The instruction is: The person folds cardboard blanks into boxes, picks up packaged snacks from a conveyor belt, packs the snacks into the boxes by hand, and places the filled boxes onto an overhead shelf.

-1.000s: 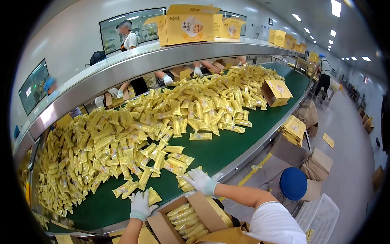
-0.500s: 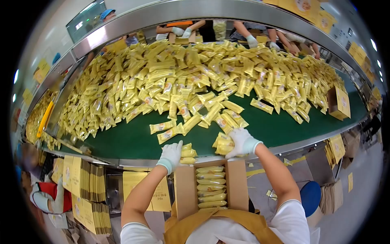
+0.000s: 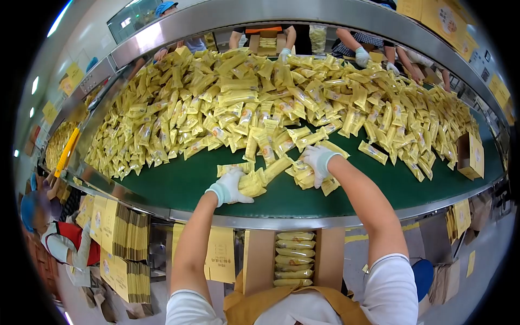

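Several yellow snack packets (image 3: 252, 184) lie against the left hand (image 3: 230, 187), whose thumb reaches along their near side while the fingers go partly out of sight around them. The right hand (image 3: 319, 162) is curled over another small cluster of packets (image 3: 301, 173), palm down. Both hands wear white gloves and are neither spread wide nor balled up; whether either grip is firm or only pressing, I cannot tell.

Half a second ago both hands were close to the near edge of the green conveyor belt (image 3: 162, 187). Now they are farther out over it, just in front of the main pile (image 3: 179, 108), with a short gap between them. That puts them at the loose packets rather than at the open cardboard carton (image 3: 329, 260), so the clusters they touch are on the belt, outside it. The carton stands below the belt edge, against the apron (image 3: 325, 303), with a row of packets (image 3: 295, 253) showing inside.

To the right, 1 loose packet (image 3: 373, 153) lies just off the pile, and a small open box (image 3: 476, 158) stands on the belt. Across the pile, a co-worker's gloved hand (image 3: 362, 56) is near its far edge.
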